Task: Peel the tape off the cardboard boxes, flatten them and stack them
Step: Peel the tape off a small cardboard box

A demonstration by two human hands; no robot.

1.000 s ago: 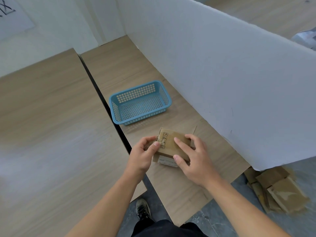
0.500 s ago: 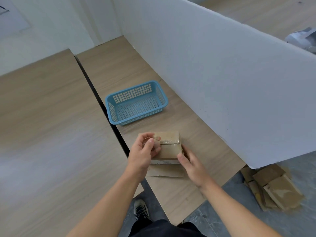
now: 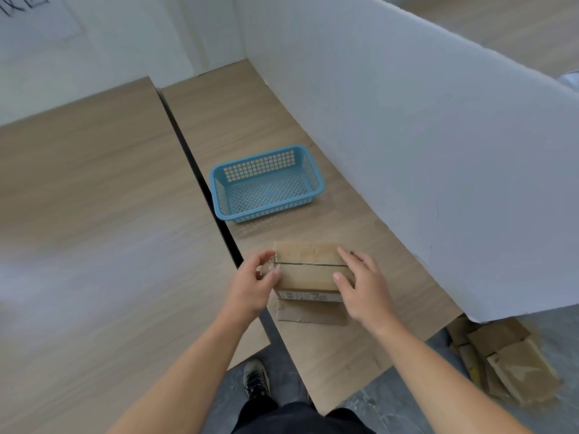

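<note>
Standing along the right, a tall white partition (image 3: 423, 145) runs from far to near beside the right-hand wooden table (image 3: 250, 114). A second wooden table (image 3: 78, 214) sits just to its left, with a dark gap between them. On the grey floor at the near right, below the partition's end, lies a pile of flattened boxes (image 3: 513, 368), brown and overlapping.

A blue plastic basket (image 3: 266, 213) rests on the right-hand table, far of the work and close to the gap.

Near of the basket stands the cardboard box (image 3: 308, 277), closed, with a dark seam running left to right across its top and a white label on its near face. It sits on a flat piece of cardboard (image 3: 310, 313) that sticks out toward the near edge.

The right hand (image 3: 366, 286) lies over the box's right end, thumb and forefinger spread apart and flat on the top; whether the outer fingers curl round the right side is hard to tell. The left hand (image 3: 250, 286) is at the box's left end, level with the seam, its fingers curled in and pinching what looks like a small wad of clear tape (image 3: 265, 268).
</note>
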